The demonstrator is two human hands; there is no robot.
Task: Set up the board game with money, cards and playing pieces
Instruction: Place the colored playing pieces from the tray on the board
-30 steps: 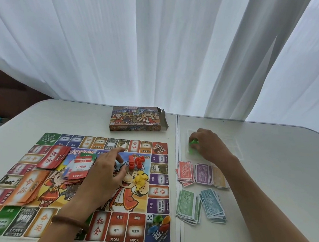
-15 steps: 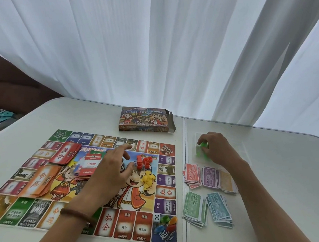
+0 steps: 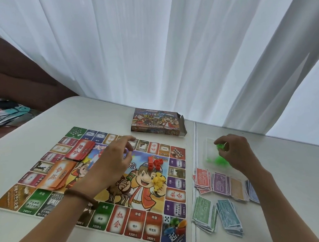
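Open passage: bare table [image 3: 300, 177] right of the money stacks [image 3: 221, 184] and left of the game box [image 3: 158, 123]. Board [image 3: 136, 226] centre obstructed by red pieces [image 3: 155, 162], yellow pieces [image 3: 158, 180], two card piles [image 3: 58, 177] and the left hand [image 3: 110, 162] above it. Right hand [image 3: 234, 151] covers the green pieces [image 3: 215, 159].

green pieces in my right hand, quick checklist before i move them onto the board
1. Grip on the green pieces: ok, the right hand has its fingers curled round some.
2. Clear bag emptied: not ok, more green shows at it below the hand.
3. Landing spot on the board: ok, bare artwork lies beside the red pile and the yellow pile.
4. Left hand empty: cannot tell, its fingers curl above the board.
5. Money stacks out of the way: ok, they lie beside the board, nearer the person than the bag.
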